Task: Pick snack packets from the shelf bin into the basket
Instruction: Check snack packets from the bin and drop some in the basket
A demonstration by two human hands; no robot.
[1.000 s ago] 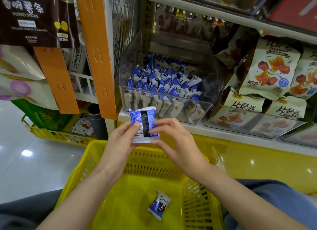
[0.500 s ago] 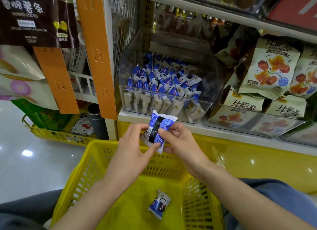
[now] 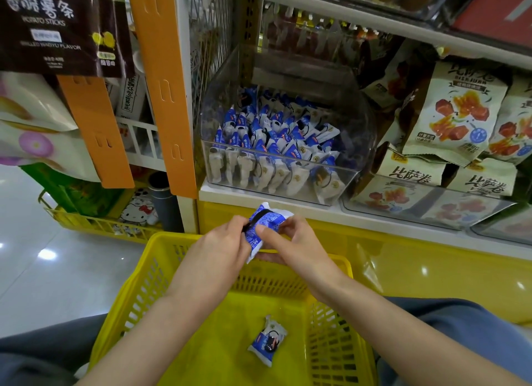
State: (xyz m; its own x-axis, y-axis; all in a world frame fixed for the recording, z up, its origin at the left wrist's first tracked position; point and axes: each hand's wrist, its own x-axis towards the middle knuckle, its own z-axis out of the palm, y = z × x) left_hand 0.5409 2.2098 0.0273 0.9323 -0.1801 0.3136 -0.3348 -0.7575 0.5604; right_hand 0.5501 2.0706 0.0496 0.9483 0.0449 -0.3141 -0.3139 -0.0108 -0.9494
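Left hand [image 3: 221,247] and right hand [image 3: 296,247] both pinched one blue snack packet [image 3: 266,221], fingers curled round its sides. A second earlier it was held flat and upright, level with the shelf edge [image 3: 374,221]. By this moment it had dropped lower and was twisted and tilted, sitting just above the far rim of the yellow basket [image 3: 172,241]. It was not released yet and was still clear of the basket floor.

Judgement: inspection over, drop into the basket looked next; the hands only needed to come nearer and let go.

One loose packet [image 3: 267,342] already lay on the basket floor, near the right wall. The clear shelf bin [image 3: 364,143] above, at the shelf's left end, was unchanged and held many more packets [image 3: 276,138], so the task looked early.
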